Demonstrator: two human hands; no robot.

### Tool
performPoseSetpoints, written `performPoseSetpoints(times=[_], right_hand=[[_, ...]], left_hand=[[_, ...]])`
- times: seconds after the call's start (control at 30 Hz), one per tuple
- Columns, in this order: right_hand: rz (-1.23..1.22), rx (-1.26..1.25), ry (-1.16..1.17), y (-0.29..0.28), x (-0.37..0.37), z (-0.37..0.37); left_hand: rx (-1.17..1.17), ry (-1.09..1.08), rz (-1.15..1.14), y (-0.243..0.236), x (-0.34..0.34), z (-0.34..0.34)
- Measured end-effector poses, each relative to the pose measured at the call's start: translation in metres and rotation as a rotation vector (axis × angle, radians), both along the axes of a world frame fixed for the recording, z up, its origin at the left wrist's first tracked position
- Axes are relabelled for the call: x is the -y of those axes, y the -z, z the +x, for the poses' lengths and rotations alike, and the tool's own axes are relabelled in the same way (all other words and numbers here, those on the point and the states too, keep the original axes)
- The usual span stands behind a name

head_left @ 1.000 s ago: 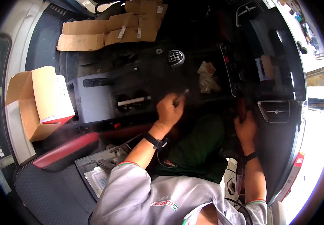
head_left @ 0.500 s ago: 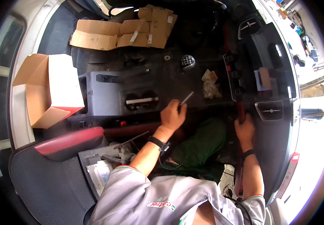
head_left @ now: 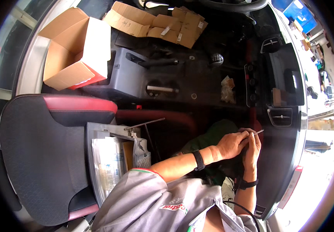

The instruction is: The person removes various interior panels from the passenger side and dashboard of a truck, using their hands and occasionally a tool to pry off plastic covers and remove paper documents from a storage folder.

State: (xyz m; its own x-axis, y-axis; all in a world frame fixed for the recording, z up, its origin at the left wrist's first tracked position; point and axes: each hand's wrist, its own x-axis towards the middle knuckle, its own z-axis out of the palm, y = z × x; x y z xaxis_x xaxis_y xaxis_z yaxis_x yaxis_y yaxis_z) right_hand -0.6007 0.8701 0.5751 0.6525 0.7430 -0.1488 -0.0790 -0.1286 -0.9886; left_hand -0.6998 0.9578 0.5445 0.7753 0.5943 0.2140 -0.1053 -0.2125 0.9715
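Observation:
My two hands meet in front of the dashboard's lower edge, over my green-clad leg. My left hand reaches across from the left with its fingers closed. A thin metal rod sticks out to the right past the fingertips. My right hand is raised beside it, its fingers pinched around the rod close to its tip. Most of the rod is hidden by the fingers, so its other end cannot be made out. The dashboard lies just right of both hands.
A grey tray with papers and thin bars sits on the black-and-red seat. Beyond are an open cardboard box, flattened cardboard, a gear knob, a clear plastic bag and a white tube in the console.
My left hand has moved right and toward me with the rod, joining my right hand. My right hand has come off the dark red strip by the dashboard. The whole view has tilted.

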Motion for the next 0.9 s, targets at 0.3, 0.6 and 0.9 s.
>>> performPoseSetpoints(times=[0.3,0.6,0.9], right_hand=[[0.265,-0.218,0.330,-0.024,0.011,-0.004],[-0.050,0.177,0.194,-0.043,0.076,-0.014],[-0.384,0.452,-0.050,-0.049,0.131,-0.027]], left_hand=[[-0.025,0.037,0.171,-0.021,0.013,-0.012],[-0.103,0.159,0.206,-0.025,0.016,-0.026],[-0.113,0.372,0.436,-0.035,0.026,-0.017]])
